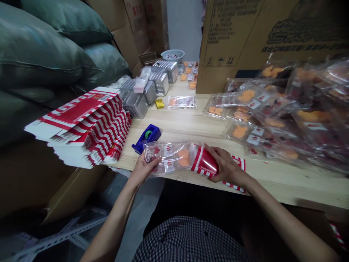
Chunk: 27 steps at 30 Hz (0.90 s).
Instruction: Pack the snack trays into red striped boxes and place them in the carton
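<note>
My left hand (143,169) grips the left end of a clear plastic pack (174,160) with orange pieces and small white packets inside. The right end of that pack meets the mouth of a red and white striped paper sleeve (205,160); how far in it reaches is hidden. My right hand (226,165) is wrapped over the sleeve, which looks rounded open. More striped card (240,163) shows behind and under my right hand. Just beyond my left hand stands a blue tape dispenser (147,137) with a green core.
Flat striped sleeves (89,125) are stacked at the left. A heap of filled clear packs (272,120) covers the right side, before a large cardboard box (231,40). Clear plastic cases (139,100), a yellow sachet (159,104) and a bowl (173,54) lie farther back.
</note>
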Available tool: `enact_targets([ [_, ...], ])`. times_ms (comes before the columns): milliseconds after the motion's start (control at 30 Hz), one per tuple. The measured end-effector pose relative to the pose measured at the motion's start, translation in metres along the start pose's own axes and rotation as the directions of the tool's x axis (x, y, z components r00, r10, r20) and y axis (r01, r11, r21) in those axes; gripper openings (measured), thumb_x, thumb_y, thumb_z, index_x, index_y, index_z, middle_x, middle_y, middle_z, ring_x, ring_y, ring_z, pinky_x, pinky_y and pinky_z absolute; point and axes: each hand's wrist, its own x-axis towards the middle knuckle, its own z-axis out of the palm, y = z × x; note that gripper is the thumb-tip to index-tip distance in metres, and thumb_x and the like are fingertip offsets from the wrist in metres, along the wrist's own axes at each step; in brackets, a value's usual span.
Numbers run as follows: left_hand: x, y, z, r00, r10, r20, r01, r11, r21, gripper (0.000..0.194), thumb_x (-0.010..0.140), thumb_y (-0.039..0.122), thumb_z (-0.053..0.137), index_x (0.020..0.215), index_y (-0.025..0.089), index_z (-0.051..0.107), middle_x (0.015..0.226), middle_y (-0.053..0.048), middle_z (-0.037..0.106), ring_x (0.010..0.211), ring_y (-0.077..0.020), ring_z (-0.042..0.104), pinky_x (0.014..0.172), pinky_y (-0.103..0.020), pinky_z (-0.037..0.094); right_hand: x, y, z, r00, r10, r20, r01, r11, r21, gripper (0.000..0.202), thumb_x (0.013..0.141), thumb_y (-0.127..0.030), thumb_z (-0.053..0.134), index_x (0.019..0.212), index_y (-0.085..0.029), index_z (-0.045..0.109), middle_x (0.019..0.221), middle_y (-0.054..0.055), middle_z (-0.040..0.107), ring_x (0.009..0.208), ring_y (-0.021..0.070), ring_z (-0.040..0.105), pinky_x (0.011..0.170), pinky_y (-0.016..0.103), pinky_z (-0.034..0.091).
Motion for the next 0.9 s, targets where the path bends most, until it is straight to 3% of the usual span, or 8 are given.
enact_targets([
  [200,0.015,0.007,-0.001,0.977,-0.054,0.204,0.050,0.998,0.025,0.064,0.065,0.034,0.087,0.123,0.023,0.063,0.103,-0.004,0.071,0.070,-0.0137,0.065,0.054,-0.021,0.050,-0.004,0.002,0.002,0.999,-0.039,0.036,0.039,0.999,0.008,0.130,0.063,-0.037,0.078,0.163,-0.030,-0.004,0.147,0.014,0.046,0.134,0.0417,0.043,0.114,0.055,0.033],
  [333,0.027,-0.003,0.003,0.961,-0.067,0.268,0.066,0.998,0.012,0.063,0.063,0.028,0.086,0.122,0.020,0.063,0.082,0.001,0.068,0.058,-0.0094,0.057,0.053,-0.020,0.045,-0.006,0.002,0.001,0.999,-0.044,0.022,0.043,0.999,0.029,0.127,0.063,-0.037,0.078,0.163,-0.029,0.000,0.148,0.015,0.044,0.135,0.0409,0.043,0.116,0.055,0.032],
  [400,0.030,-0.009,0.005,0.955,-0.045,0.294,0.040,0.999,0.024,0.058,0.062,0.027,0.085,0.116,0.019,0.066,0.079,0.002,0.067,0.060,-0.0097,0.057,0.058,-0.020,0.046,-0.007,0.002,0.000,0.999,-0.050,0.019,0.049,0.998,0.030,0.125,0.064,-0.036,0.077,0.163,-0.029,0.002,0.148,0.016,0.044,0.136,0.0406,0.043,0.116,0.055,0.031],
  [500,0.031,-0.010,0.009,0.936,0.016,0.351,-0.043,0.997,0.070,0.055,0.063,0.026,0.083,0.115,0.019,0.067,0.094,-0.001,0.069,0.072,-0.0130,0.062,0.067,-0.023,0.051,-0.008,0.001,-0.001,0.998,-0.050,0.027,0.050,0.998,0.026,0.121,0.064,-0.035,0.076,0.163,-0.028,0.006,0.146,0.016,0.046,0.136,0.0409,0.043,0.116,0.055,0.030],
  [700,0.040,0.009,0.012,0.882,0.078,0.464,-0.189,0.962,0.198,0.057,0.068,0.024,0.076,0.124,0.021,0.067,0.092,-0.003,0.069,0.076,-0.0172,0.064,0.070,-0.028,0.053,-0.008,0.000,0.000,0.999,-0.030,0.032,0.028,0.999,0.041,0.119,0.062,-0.034,0.077,0.162,-0.024,0.013,0.146,0.019,0.044,0.137,0.0412,0.041,0.117,0.055,0.030],
  [800,0.046,0.016,0.004,0.883,0.077,0.462,-0.220,0.939,0.263,0.056,0.068,0.023,0.073,0.124,0.021,0.068,0.096,-0.004,0.071,0.080,-0.0181,0.063,0.072,-0.028,0.052,-0.007,-0.001,0.002,1.000,-0.020,0.023,0.019,0.999,0.038,0.119,0.063,-0.034,0.077,0.162,-0.023,0.013,0.144,0.020,0.045,0.136,0.0415,0.042,0.117,0.057,0.028],
  [900,0.049,0.026,-0.003,0.905,-0.009,0.425,-0.160,0.920,0.358,0.063,0.069,0.019,0.068,0.131,0.019,0.063,0.097,-0.004,0.071,0.072,-0.0149,0.060,0.065,-0.026,0.049,-0.006,-0.002,0.004,0.999,-0.035,0.012,0.034,0.999,0.039,0.117,0.064,-0.035,0.076,0.162,-0.022,0.013,0.143,0.021,0.044,0.136,0.0416,0.042,0.117,0.058,0.028],
])
